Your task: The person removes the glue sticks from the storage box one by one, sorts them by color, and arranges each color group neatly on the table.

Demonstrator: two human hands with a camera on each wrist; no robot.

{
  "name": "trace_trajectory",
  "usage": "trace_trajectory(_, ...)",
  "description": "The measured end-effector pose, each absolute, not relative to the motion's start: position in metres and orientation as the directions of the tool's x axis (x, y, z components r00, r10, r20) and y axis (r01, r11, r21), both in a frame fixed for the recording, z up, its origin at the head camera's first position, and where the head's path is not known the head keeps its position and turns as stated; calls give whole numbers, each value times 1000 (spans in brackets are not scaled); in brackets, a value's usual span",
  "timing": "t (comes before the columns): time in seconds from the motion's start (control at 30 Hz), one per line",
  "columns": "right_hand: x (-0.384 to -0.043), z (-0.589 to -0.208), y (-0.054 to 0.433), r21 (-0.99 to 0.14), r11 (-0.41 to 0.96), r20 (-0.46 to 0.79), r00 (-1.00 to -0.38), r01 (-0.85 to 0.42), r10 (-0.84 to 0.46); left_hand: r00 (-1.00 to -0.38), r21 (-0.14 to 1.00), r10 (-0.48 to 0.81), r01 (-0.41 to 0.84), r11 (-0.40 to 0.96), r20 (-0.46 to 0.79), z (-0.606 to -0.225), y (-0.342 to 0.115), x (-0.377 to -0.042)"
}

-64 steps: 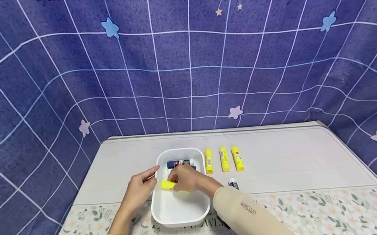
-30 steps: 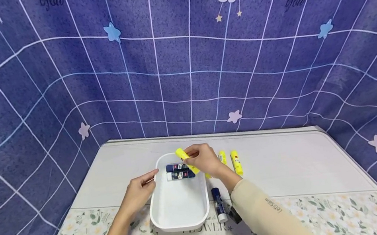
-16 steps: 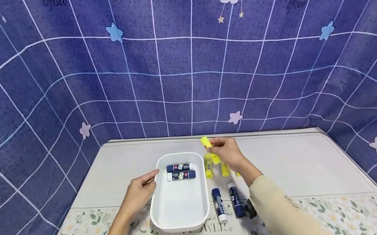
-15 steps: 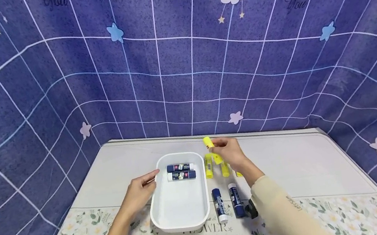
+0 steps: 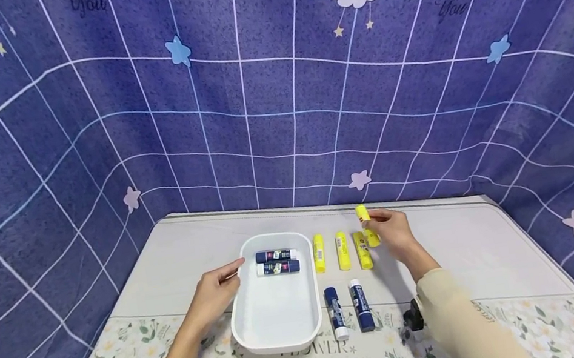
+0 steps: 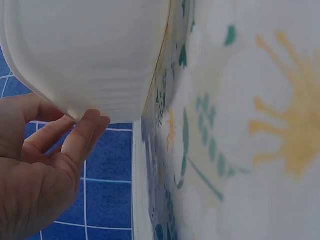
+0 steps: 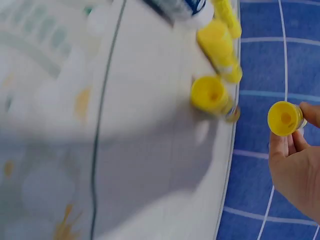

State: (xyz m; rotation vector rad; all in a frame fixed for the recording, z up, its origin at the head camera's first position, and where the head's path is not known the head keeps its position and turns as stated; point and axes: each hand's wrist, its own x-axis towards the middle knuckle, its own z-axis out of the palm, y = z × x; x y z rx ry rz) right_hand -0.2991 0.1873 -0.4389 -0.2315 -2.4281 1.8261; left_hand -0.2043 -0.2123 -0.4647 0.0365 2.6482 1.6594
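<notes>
My right hand [image 5: 395, 232] pinches a yellow glue stick [image 5: 362, 213], which leans above the right end of a row of yellow glue sticks. In the right wrist view the held stick's round end faces the camera, with the thumb and fingers about it. At the left side of a white plastic tub [image 5: 276, 321], my left hand [image 5: 214, 293] grips the rim. The left wrist view shows its fingers [image 6: 82, 132] bent against the tub's outer wall. Two dark blue glue sticks [image 5: 277, 268] lie side by side in the far part of the tub.
Right of the tub, a yellow glue stick [image 5: 319, 254], another yellow one [image 5: 342, 252] and a third [image 5: 363, 251] lie in a row. Nearer the person are two dark blue glue sticks [image 5: 362, 306]. A blue patterned curtain [image 5: 267, 114] hangs behind the table [image 5: 451, 247].
The right hand has lifted the yellow glue stick out of the tub and carried it rightward, past the yellow row. The left hand has stayed at the tub's rim.
</notes>
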Motion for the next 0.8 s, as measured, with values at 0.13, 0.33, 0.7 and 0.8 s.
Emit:
trace_trajectory(0.13,-298,-446,200,-955,277,-38,-972,103,232,-1000,897,24,10,443,-1,-464,-213,-204)
trace_trajectory(0.33,-296,-456,209,-932,317,-85,-956,176,281,-1000,895,19,12,445,3,-465,-214,-205)
trace_trajectory(0.7,-289,-474,213,-856,429,-137,-926,290,352,-1000,899,28,19,438,7,-465,-213,-206)
trace_trajectory(0.8,-287,-478,213,-852,437,-132,-925,289,355,-1000,897,30,22,441,10,-465,-212,-206)
